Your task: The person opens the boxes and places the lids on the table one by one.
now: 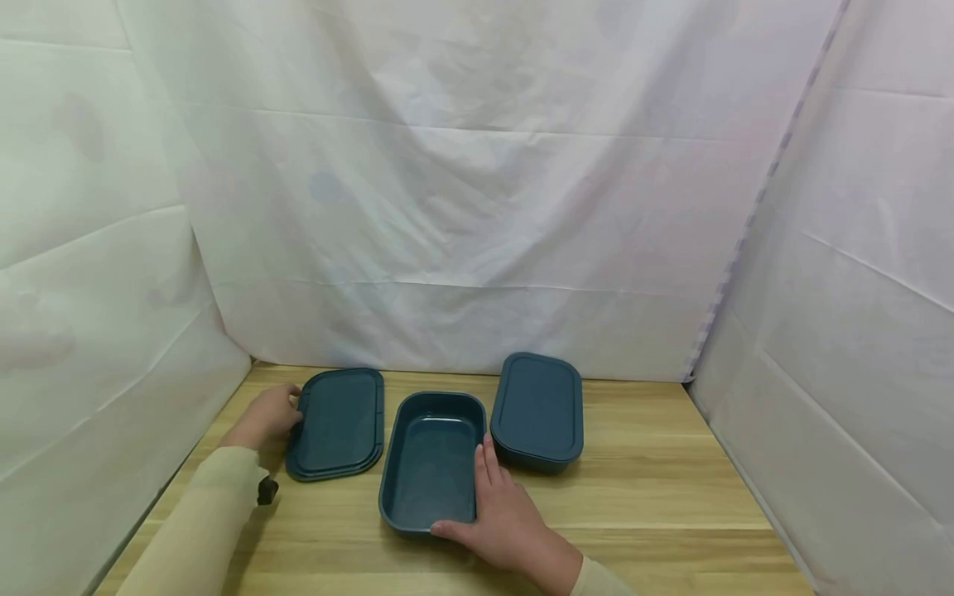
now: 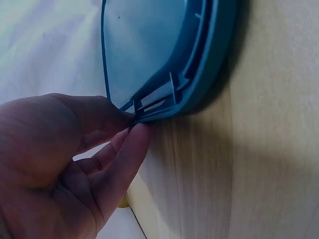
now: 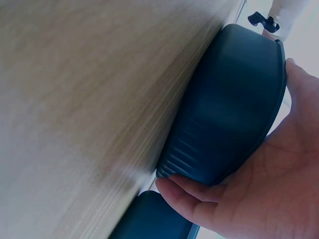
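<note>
To the left on the table, a dark teal lid (image 1: 337,424) with rounded corners lies beside an uncovered box. My left hand (image 1: 273,411) is at the lid's left edge. In the left wrist view, the thumb and fingers of that hand (image 2: 75,154) pinch the lid's rim (image 2: 199,64), where small ribs show. The teal box (image 1: 431,472) stands upright in the middle with nothing inside. My right hand (image 1: 507,511) rests around its near right corner, thumb at the front rim, extended fingers along the right side. The right wrist view shows fingertips (image 3: 187,194) against the box's outer wall (image 3: 224,109).
Just right of the box stands a second teal box with its lid on (image 1: 538,410). A wood-grain table (image 1: 656,497) lies under everything. White cloth (image 1: 462,207) hangs behind and along both sides. A small black object (image 1: 267,490) is at the left sleeve.
</note>
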`<state>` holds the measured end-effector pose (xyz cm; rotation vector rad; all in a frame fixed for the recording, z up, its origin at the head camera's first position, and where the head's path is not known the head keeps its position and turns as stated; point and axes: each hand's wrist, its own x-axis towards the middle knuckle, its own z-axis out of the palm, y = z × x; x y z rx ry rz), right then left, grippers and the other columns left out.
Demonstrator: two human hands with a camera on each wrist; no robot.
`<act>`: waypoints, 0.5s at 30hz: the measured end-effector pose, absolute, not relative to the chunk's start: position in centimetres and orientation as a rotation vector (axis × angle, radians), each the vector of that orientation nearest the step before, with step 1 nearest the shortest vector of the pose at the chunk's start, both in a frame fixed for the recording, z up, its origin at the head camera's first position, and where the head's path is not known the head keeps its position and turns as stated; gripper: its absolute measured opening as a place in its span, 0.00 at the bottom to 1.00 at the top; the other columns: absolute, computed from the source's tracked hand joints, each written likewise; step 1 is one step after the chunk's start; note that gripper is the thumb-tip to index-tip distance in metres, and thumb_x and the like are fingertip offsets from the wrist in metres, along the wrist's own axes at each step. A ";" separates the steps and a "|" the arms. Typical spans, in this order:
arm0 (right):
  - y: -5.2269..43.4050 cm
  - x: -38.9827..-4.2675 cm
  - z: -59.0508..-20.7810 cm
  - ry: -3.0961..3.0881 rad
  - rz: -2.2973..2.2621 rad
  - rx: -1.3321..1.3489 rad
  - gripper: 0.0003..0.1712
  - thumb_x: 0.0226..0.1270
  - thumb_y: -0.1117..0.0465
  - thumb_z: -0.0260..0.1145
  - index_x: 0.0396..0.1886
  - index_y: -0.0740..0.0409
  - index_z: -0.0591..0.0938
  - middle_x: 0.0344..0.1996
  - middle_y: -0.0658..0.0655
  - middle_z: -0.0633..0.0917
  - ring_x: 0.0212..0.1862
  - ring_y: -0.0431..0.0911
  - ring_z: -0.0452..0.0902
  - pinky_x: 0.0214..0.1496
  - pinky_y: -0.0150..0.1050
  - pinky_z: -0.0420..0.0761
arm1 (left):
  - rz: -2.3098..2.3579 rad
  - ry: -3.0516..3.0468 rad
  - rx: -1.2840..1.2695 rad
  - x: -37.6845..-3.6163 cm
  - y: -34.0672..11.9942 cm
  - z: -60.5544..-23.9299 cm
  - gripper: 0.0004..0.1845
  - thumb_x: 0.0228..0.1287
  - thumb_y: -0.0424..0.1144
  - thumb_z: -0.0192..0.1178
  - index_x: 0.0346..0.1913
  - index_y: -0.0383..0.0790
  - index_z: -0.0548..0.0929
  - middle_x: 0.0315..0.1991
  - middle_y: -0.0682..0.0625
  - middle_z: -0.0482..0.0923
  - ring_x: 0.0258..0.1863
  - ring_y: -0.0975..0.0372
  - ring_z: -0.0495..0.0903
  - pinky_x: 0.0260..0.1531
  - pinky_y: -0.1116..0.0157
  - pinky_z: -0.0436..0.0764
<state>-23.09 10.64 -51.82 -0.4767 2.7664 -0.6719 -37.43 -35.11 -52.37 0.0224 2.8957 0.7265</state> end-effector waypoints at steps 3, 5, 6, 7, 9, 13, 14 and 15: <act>10.6 -23.1 -51.8 2.765 -0.670 -0.479 0.80 0.60 0.11 0.64 0.93 0.59 0.48 0.92 0.57 0.37 0.84 0.65 0.61 0.75 0.70 0.72 | 0.696 2.915 0.012 -37.4 -35.0 -52.2 0.28 0.72 0.28 0.62 0.70 0.14 0.72 0.48 0.31 0.85 0.33 0.52 0.85 0.47 0.45 0.83; 10.6 -23.2 -51.8 2.765 -0.670 -0.484 0.80 0.60 0.11 0.64 0.93 0.59 0.48 0.92 0.57 0.37 0.84 0.65 0.61 0.74 0.70 0.72 | 0.684 2.928 0.003 -37.5 -35.0 -52.3 0.27 0.73 0.28 0.62 0.70 0.15 0.73 0.49 0.30 0.85 0.37 0.49 0.85 0.48 0.44 0.83; 10.7 -23.2 -51.9 2.764 -0.669 -0.486 0.80 0.60 0.11 0.63 0.93 0.59 0.48 0.92 0.57 0.37 0.84 0.65 0.61 0.74 0.70 0.72 | 0.680 2.935 0.002 -37.5 -35.1 -52.3 0.27 0.73 0.28 0.62 0.69 0.15 0.73 0.50 0.29 0.85 0.38 0.48 0.85 0.49 0.44 0.82; 10.7 -23.2 -51.9 2.764 -0.670 -0.488 0.80 0.60 0.10 0.63 0.93 0.59 0.48 0.92 0.57 0.37 0.84 0.65 0.61 0.74 0.70 0.72 | 0.676 2.941 0.001 -37.5 -35.1 -52.3 0.27 0.73 0.28 0.62 0.69 0.15 0.73 0.50 0.29 0.85 0.40 0.47 0.84 0.49 0.44 0.82; 10.7 -23.2 -52.0 2.764 -0.668 -0.488 0.80 0.60 0.10 0.62 0.93 0.59 0.48 0.92 0.57 0.37 0.84 0.65 0.62 0.74 0.69 0.73 | 0.686 2.945 -0.004 -37.5 -35.1 -52.4 0.27 0.72 0.27 0.62 0.69 0.15 0.74 0.50 0.29 0.85 0.41 0.46 0.84 0.49 0.44 0.82; 10.7 -23.2 -52.1 2.765 -0.670 -0.485 0.81 0.60 0.10 0.62 0.93 0.59 0.48 0.92 0.57 0.37 0.83 0.66 0.62 0.74 0.69 0.73 | 0.724 2.939 -0.010 -37.4 -35.1 -52.4 0.26 0.71 0.26 0.62 0.68 0.15 0.75 0.49 0.30 0.85 0.40 0.47 0.84 0.46 0.46 0.83; 10.7 -23.2 -52.1 2.766 -0.671 -0.484 0.80 0.60 0.10 0.63 0.93 0.59 0.48 0.92 0.57 0.37 0.83 0.66 0.62 0.74 0.69 0.73 | 0.732 2.937 -0.010 -37.4 -35.1 -52.3 0.26 0.71 0.26 0.62 0.68 0.16 0.76 0.48 0.30 0.86 0.40 0.48 0.85 0.45 0.46 0.84; 10.7 -23.2 -52.1 2.767 -0.671 -0.484 0.80 0.60 0.10 0.63 0.93 0.58 0.48 0.92 0.57 0.37 0.83 0.66 0.62 0.74 0.69 0.73 | 0.741 2.934 -0.017 -37.4 -35.1 -52.4 0.26 0.71 0.26 0.62 0.68 0.16 0.76 0.49 0.30 0.86 0.40 0.48 0.85 0.45 0.47 0.84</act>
